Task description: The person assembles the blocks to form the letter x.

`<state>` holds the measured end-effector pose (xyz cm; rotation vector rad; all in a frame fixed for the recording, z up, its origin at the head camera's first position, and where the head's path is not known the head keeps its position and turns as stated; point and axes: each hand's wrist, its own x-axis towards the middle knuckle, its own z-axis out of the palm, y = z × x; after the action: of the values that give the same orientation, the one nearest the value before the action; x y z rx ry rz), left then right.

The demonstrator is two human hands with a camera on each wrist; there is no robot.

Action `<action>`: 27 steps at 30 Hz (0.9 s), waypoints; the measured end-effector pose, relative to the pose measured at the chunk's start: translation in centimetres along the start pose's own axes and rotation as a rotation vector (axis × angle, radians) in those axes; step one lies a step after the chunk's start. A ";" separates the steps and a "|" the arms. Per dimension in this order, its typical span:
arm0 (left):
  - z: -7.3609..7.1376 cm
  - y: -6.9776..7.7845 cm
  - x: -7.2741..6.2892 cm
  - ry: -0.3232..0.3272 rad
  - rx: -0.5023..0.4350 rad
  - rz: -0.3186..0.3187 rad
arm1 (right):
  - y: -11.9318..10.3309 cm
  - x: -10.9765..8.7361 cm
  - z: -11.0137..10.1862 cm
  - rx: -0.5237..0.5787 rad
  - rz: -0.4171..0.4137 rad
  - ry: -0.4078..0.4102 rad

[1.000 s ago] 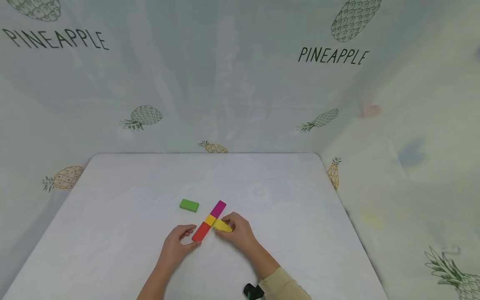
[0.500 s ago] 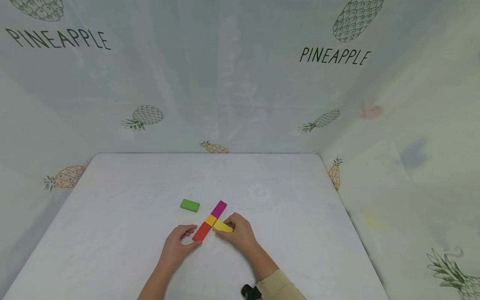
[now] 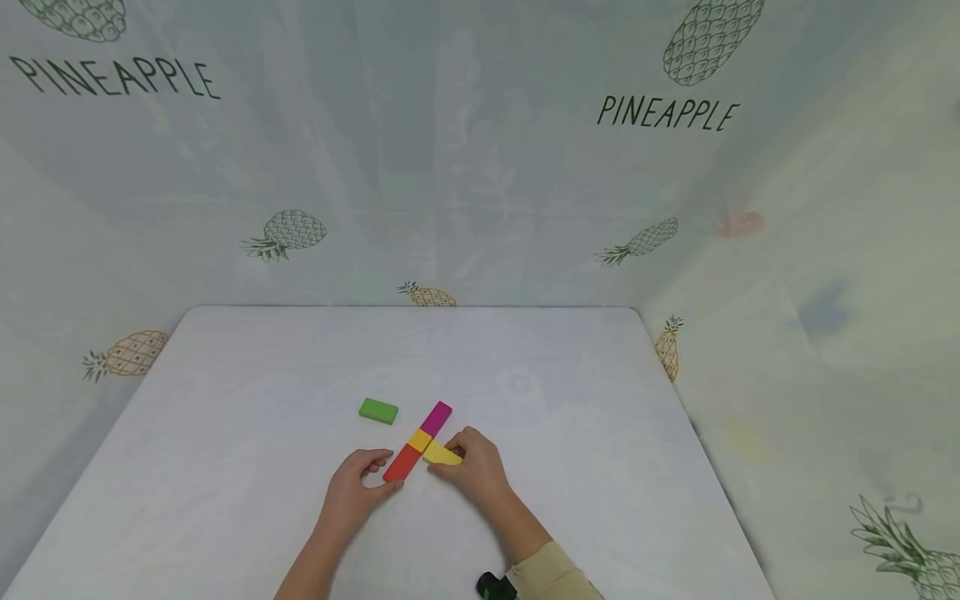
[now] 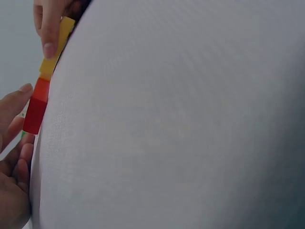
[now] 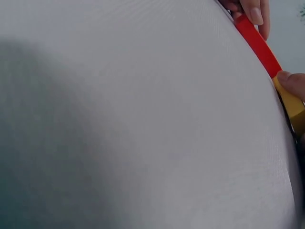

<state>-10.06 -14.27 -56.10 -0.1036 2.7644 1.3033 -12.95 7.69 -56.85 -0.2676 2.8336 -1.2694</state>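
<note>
A slanted row of blocks lies on the white table: a red block [image 3: 402,463] nearest, a short orange-yellow block [image 3: 420,440] in the middle, a purple block [image 3: 437,418] farthest. With thumb and fingers, my left hand [image 3: 356,490] holds the near end of the red one. My right hand [image 3: 480,471] pinches a yellow block [image 3: 441,454], whose left end meets the row around the red and orange-yellow joint. Both wrist views catch these blocks edge-on: the red block [image 4: 35,112] at the left wrist view's left side, the yellow block [image 5: 288,102] at the right wrist view's right edge.
A green block [image 3: 378,411] lies apart, behind and left of the row. The white table [image 3: 585,392] reaches back to a curtain [image 3: 480,167] printed with pineapples. Beside the right sleeve is a small black object [image 3: 496,586] at the bottom.
My right hand and forearm have shifted slightly left, bringing the yellow block a little closer in against the row. The left hand and the other blocks stay put.
</note>
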 end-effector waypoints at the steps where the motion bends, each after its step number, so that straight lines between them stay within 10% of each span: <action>1: 0.0 0.0 0.0 -0.003 -0.001 -0.008 | -0.1 0.0 0.1 0.002 0.014 -0.007; 18: -0.2 -0.1 0.2 -0.043 -0.033 -0.047 | -0.9 -0.4 -0.3 -0.013 0.116 0.009; 27: -0.3 0.0 0.1 -0.048 -0.028 -0.041 | 0.4 -1.3 -0.9 0.126 -0.010 0.017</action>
<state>-10.16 -14.53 -55.92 -0.1286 2.6899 1.3174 -11.84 8.82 -56.61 -0.2691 2.7540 -1.4517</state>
